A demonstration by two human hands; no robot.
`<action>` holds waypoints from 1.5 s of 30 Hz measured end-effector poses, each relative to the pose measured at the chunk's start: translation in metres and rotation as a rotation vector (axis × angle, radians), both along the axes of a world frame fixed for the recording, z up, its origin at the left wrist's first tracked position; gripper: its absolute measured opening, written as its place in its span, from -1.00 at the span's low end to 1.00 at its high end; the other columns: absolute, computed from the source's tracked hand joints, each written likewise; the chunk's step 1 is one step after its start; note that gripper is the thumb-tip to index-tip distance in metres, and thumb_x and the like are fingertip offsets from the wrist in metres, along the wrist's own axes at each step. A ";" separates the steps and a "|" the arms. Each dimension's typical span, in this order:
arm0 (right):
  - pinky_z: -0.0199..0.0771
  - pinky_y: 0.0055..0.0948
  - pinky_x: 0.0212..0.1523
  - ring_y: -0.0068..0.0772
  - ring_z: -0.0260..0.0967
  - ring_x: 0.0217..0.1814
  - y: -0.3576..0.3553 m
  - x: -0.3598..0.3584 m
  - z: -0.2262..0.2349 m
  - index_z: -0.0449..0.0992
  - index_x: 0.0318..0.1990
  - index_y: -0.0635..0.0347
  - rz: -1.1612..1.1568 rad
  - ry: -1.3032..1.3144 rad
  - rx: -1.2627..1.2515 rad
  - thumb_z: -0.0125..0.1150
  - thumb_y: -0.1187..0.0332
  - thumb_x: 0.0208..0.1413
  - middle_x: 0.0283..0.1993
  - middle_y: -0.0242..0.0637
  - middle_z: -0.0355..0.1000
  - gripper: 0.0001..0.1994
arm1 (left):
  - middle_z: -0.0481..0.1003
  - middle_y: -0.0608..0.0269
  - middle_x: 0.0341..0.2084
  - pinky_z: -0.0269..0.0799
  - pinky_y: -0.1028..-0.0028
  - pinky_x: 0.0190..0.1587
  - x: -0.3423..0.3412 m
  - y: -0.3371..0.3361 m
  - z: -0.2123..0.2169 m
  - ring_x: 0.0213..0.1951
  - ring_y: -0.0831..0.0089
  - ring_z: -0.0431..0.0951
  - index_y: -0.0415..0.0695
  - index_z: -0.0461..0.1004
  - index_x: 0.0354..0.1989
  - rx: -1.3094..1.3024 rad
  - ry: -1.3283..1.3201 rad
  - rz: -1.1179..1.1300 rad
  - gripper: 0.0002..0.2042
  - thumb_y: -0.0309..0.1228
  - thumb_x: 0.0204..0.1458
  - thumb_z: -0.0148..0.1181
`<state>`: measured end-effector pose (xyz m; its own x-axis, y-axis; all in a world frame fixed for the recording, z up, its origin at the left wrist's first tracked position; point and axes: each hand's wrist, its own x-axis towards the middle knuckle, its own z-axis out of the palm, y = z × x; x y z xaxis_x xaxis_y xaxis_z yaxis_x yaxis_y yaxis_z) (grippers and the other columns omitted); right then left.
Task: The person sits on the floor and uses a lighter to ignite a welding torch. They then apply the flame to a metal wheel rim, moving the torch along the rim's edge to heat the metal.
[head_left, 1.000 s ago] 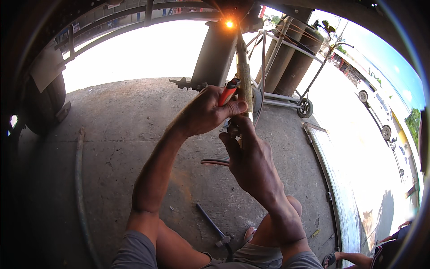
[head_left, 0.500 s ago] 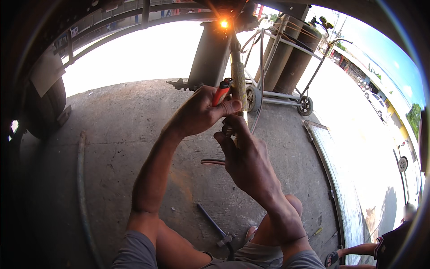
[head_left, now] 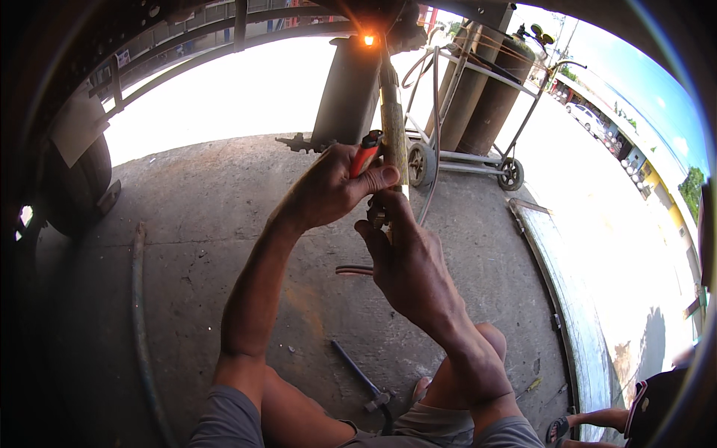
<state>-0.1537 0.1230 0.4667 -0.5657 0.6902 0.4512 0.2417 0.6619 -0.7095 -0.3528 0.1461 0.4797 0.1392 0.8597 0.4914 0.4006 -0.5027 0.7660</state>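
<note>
A cutting torch (head_left: 392, 123) with a worn brassy body points up and away from me, its tip near the dark metal of a vehicle's underside. Beside that tip burns a bright orange glow (head_left: 368, 40). My left hand (head_left: 321, 190) is closed around the torch body, thumb laid along it. The same hand also clasps a red lighter (head_left: 364, 155) upright against the torch. Lower down, my right hand (head_left: 414, 272) grips the torch's rear end, with thumb and forefinger at a small valve knob (head_left: 377, 216). Its other fingers are mostly hidden.
Two tall gas cylinders (head_left: 489, 97) stand on a wheeled cart (head_left: 478, 160) ahead right. A hammer (head_left: 362, 377) lies by my legs, a long pipe (head_left: 140, 313) at left. A tyre (head_left: 78, 179) is far left. A flat panel (head_left: 564, 299) and another person (head_left: 657, 407) are at right.
The glow at the torch tip has become smaller, with fewer sparks around it. Both hands keep their grip, and the torch has shifted very slightly left.
</note>
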 end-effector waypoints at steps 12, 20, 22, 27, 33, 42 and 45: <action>0.58 0.21 -0.12 0.46 0.60 0.02 -0.002 0.001 0.004 0.30 0.18 0.20 0.021 0.015 -0.017 0.25 0.47 0.40 -0.04 0.21 0.61 -0.68 | 0.65 0.29 -0.44 0.52 0.34 -0.15 0.003 0.001 -0.002 -0.32 0.53 0.59 -0.23 0.67 -0.19 0.063 -0.080 -0.003 -0.68 -0.17 0.38 0.31; 0.59 0.22 -0.11 0.46 0.61 0.01 -0.003 0.000 0.004 0.31 0.17 0.20 0.014 0.028 -0.009 0.24 0.47 0.40 -0.04 0.21 0.61 -0.70 | 0.64 0.29 -0.45 0.51 0.33 -0.15 0.002 -0.002 0.000 -0.32 0.53 0.59 -0.21 0.67 -0.18 0.038 -0.072 -0.011 -0.67 -0.14 0.39 0.29; 0.59 0.22 -0.12 0.46 0.61 0.00 -0.003 0.000 0.004 0.31 0.17 0.20 0.009 0.017 0.004 0.24 0.46 0.40 -0.05 0.21 0.61 -0.70 | 0.65 0.29 -0.45 0.51 0.33 -0.16 0.002 -0.001 -0.001 -0.32 0.54 0.59 -0.21 0.67 -0.18 0.045 -0.071 -0.004 -0.67 -0.14 0.39 0.29; 0.58 0.22 -0.13 0.46 0.61 -0.01 -0.003 0.002 0.005 0.31 0.16 0.18 -0.001 -0.012 -0.004 0.24 0.44 0.41 -0.08 0.21 0.61 -0.71 | 0.65 0.29 -0.44 0.50 0.34 -0.16 0.001 0.001 -0.003 -0.31 0.54 0.59 -0.21 0.67 -0.18 0.052 -0.074 -0.018 -0.68 -0.15 0.39 0.29; 0.57 0.23 -0.14 0.44 0.62 -0.03 -0.002 -0.001 0.002 0.31 0.14 0.18 -0.015 -0.012 0.039 0.25 0.43 0.41 -0.11 0.20 0.61 -0.72 | 0.65 0.29 -0.43 0.51 0.34 -0.15 0.000 0.002 -0.004 -0.31 0.54 0.59 -0.22 0.67 -0.17 0.045 -0.077 -0.017 -0.67 -0.14 0.38 0.30; 0.54 0.22 -0.20 0.43 0.62 -0.10 -0.001 0.000 0.001 0.32 0.11 0.18 -0.001 0.005 0.034 0.24 0.41 0.42 -0.18 0.20 0.59 -0.74 | 0.65 0.29 -0.43 0.52 0.34 -0.15 0.000 0.002 -0.004 -0.31 0.54 0.60 -0.21 0.67 -0.16 0.032 -0.072 -0.013 -0.67 -0.13 0.38 0.30; 0.53 0.21 -0.23 0.44 0.61 -0.13 -0.001 0.000 0.002 0.32 0.10 0.18 0.011 0.015 0.053 0.24 0.42 0.41 -0.20 0.22 0.58 -0.75 | 0.65 0.28 -0.43 0.53 0.33 -0.14 0.001 0.002 -0.004 -0.31 0.53 0.60 -0.20 0.67 -0.16 0.039 -0.074 -0.019 -0.67 -0.13 0.39 0.30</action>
<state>-0.1537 0.1216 0.4685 -0.5663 0.6586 0.4955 0.2239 0.7015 -0.6766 -0.3522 0.1480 0.4760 0.1177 0.8371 0.5343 0.3334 -0.5401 0.7727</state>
